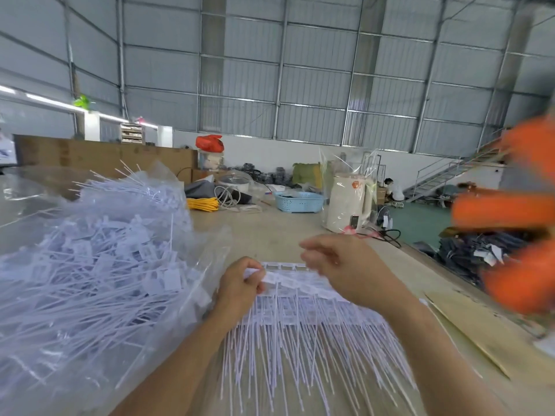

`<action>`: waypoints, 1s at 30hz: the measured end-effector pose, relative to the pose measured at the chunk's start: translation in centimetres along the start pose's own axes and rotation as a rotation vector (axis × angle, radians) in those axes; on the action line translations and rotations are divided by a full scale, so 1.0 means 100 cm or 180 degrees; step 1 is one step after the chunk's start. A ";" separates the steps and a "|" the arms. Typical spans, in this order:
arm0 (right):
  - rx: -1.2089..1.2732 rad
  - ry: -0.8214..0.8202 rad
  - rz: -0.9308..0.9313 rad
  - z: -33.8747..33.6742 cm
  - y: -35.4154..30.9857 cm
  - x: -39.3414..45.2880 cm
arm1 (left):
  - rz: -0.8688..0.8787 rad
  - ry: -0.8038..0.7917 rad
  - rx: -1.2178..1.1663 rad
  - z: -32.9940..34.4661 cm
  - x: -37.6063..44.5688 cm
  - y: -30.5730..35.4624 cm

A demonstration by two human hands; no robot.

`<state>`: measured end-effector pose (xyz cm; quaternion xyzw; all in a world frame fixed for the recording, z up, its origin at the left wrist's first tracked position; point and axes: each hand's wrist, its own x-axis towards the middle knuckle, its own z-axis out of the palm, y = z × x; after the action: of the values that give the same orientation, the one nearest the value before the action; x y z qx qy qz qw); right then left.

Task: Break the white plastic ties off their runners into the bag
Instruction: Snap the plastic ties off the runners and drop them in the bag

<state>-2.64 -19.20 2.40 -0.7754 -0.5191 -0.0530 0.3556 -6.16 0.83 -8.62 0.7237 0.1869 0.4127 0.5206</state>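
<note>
- The white plastic ties (300, 319) lie as a flat sheet at 6 o'clock on the surface (270, 232): rectangular tag heads in rows along thin runners at the top, long thin tails fanning toward the viewer.
- The left hand (240, 285) curls over the sheet's top left corner, thumb and fingers pinching the tag heads there.
- The right hand (336, 265) hovers over the top right of the sheet, blurred, fingers bent toward the left hand; whether it pinches a tie I cannot tell.
- The clear plastic bag (99, 265) sits at 9 o'clock, just beside the left hand, heaped with loose white ties and tags.
- At 1 o'clock, well apart, a cream kettle (348, 205) stands wrapped in clear film; a blue basket (297, 202) lies at 12 o'clock.
</note>
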 end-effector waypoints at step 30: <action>-0.0075 0.0132 -0.0078 0.114 0.061 0.039 | -0.0421 -0.0044 0.0547 0.000 0.005 0.010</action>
<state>1.01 -10.59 -7.32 -0.7719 -0.5204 -0.0796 0.3564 -6.04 0.77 -7.49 0.7545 0.2654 0.3550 0.4840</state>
